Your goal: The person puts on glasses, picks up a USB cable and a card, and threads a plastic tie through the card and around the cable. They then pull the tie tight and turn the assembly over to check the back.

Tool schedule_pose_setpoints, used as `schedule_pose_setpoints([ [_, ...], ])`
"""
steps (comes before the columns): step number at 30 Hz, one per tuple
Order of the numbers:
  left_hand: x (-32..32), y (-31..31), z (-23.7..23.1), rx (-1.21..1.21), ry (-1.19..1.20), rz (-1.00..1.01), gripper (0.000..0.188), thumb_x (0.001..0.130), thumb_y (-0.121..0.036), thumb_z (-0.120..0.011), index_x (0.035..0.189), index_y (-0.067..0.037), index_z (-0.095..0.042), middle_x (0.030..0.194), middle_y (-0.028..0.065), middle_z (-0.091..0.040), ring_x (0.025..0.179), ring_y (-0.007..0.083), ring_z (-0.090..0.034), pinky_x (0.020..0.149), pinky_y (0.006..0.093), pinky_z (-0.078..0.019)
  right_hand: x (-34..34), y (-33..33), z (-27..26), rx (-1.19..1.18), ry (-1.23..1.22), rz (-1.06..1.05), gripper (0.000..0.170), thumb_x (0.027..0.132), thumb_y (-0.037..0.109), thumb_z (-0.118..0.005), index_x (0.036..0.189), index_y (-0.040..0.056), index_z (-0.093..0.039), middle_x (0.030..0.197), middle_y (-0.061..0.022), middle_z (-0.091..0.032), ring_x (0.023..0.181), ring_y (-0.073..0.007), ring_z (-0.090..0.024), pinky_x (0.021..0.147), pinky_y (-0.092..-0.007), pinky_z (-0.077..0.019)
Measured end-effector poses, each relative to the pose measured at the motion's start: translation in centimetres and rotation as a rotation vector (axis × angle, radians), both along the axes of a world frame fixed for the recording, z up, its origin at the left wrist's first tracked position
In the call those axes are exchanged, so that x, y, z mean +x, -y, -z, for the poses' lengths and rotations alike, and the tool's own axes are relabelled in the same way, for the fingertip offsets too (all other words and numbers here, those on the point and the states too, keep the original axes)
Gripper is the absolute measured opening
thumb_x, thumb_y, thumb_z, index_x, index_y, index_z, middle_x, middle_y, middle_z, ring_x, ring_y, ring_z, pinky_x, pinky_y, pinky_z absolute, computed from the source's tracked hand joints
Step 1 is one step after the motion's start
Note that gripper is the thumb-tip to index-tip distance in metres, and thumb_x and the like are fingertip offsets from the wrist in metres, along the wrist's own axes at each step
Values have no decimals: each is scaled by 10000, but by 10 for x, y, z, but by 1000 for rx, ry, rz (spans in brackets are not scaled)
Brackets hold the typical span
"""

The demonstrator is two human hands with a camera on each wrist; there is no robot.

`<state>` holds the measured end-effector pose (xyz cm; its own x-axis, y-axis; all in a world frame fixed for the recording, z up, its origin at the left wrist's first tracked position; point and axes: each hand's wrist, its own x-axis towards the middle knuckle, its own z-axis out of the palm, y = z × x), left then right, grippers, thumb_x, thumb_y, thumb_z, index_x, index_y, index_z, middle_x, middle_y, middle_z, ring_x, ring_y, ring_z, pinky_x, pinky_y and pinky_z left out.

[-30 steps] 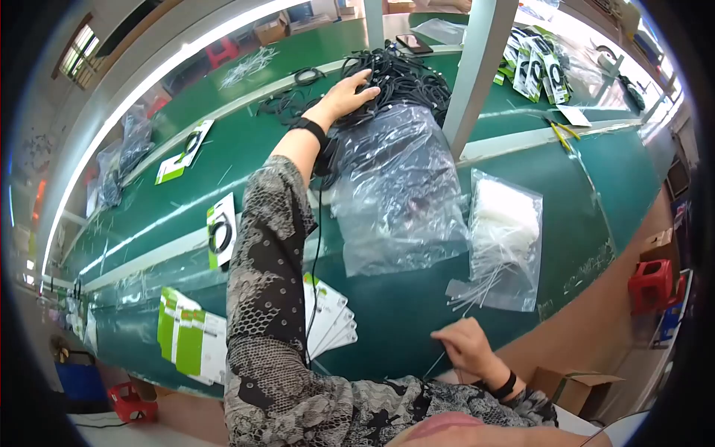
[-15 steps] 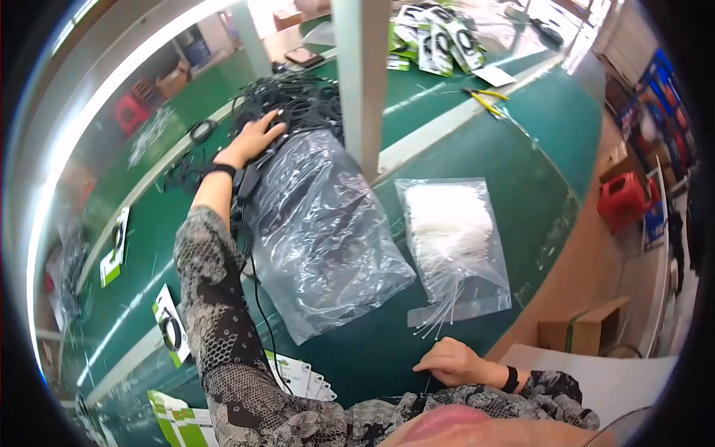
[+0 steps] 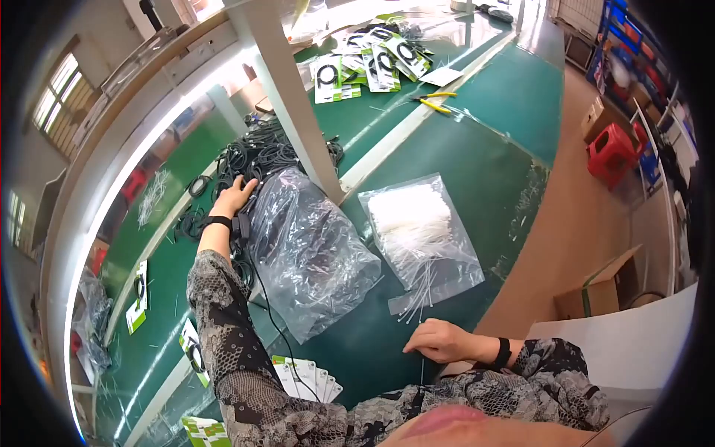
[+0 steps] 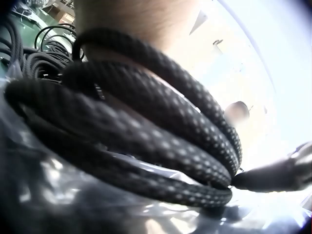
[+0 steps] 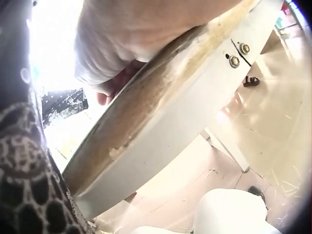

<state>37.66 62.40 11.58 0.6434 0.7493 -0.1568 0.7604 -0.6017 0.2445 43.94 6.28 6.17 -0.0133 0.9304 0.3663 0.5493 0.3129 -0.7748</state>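
My left hand (image 3: 234,197) lies on the near left part of a heap of black cables (image 3: 257,149), fingers spread. Close to the lens in the left wrist view, a coil of black braided cable (image 4: 161,131) crosses in front of that hand (image 4: 136,22), hiding its fingertips. A clear plastic bag (image 3: 309,261) lies beside the heap. Near the table's front edge my right hand (image 3: 441,340) has its fingers curled, and a thin pale strand (image 3: 422,371) runs down from them. The right wrist view shows this hand (image 5: 151,34) at the worn table edge.
A bag of white ties (image 3: 417,231) lies right of the clear bag. White cards (image 3: 309,378) are fanned in front. Beyond the grey post (image 3: 290,97) are yellow-handled pliers (image 3: 436,104) and packaged cables (image 3: 380,67). A thin black cord (image 3: 272,316) trails from my left wrist.
The head view has swung, so the table sits differently in it. My left hand stays at the cable heap, its fingers now pointing nearer. The right hand remains by the front edge.
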Motion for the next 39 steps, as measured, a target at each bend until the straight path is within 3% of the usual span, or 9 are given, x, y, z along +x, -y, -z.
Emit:
schedule_pose_setpoints([
  [3,-33,-48,42,116,-191,17,807,832,-685,-382,1407,-119,-357,1292,218,-507,1249,386,-426,1070,413,-290,3,-2,-1,-3,2,-34,249,719,-44,-581,919,88,-649,833,-29,-632,755,-204,-592,649,-324,-418],
  [4,-55,-78,74,309,-221,290,768,847,-643,-400,1393,-103,-379,1241,189,-557,1203,370,-480,1057,404,-305,3,-4,-3,-32,-32,-121,249,719,-44,-581,919,88,-649,833,-29,-632,755,-204,-592,649,-324,-418],
  [8,-98,-28,62,125,-175,48,447,883,-433,-423,1306,-300,-482,1214,117,-590,1169,400,-481,1005,497,-338,-5,-6,-6,-54,-34,-45,242,712,-72,-566,881,78,-653,779,-47,-627,720,-232,-582,653,-334,-421],
  [14,-145,52,45,27,-11,-282,414,882,-407,-375,1201,-243,-582,1168,84,-617,1230,407,-376,981,557,-331,-10,-7,-10,-72,-8,17,231,711,-97,-551,846,65,-645,744,-56,-612,690,-239,-573,638,-331,-409],
  [18,-166,67,91,182,-178,-264,433,884,-396,-348,1174,-189,-594,1144,83,-624,1134,419,-433,942,585,-344,-13,-8,-11,-51,1,32,205,729,-97,-548,847,45,-637,746,-65,-615,692,-239,-568,656,-326,-424],
  [31,-212,208,5,332,48,169,431,876,-484,-461,1135,-186,-634,1193,107,-606,1150,440,-452,821,665,-376,-17,-3,-11,-55,50,44,192,755,-97,-538,855,36,-633,733,-59,-596,699,-224,-556,659,-315,-426],
  [35,-223,226,-49,234,-253,349,421,849,-489,-545,1117,-182,-649,1128,109,-642,1074,357,-562,807,568,-450,-17,-4,-11,-68,51,36,197,750,-103,-536,853,35,-633,732,-59,-595,701,-226,-554,654,-316,-426],
  [38,-235,207,-84,-487,27,5,371,848,-413,-588,1047,-111,-669,997,107,-683,891,247,-647,768,403,-503,-19,-5,-14,-66,46,37,202,745,-105,-535,850,36,-633,729,-62,-594,700,-236,-553,649,-321,-426],
  [39,-240,194,-95,-335,45,-63,365,847,-394,-595,1003,-73,-672,944,105,-689,840,225,-653,736,353,-506,-20,-5,-15,-65,66,34,202,742,-105,-534,845,38,-632,730,-63,-594,701,-241,-553,644,-324,-424],
])
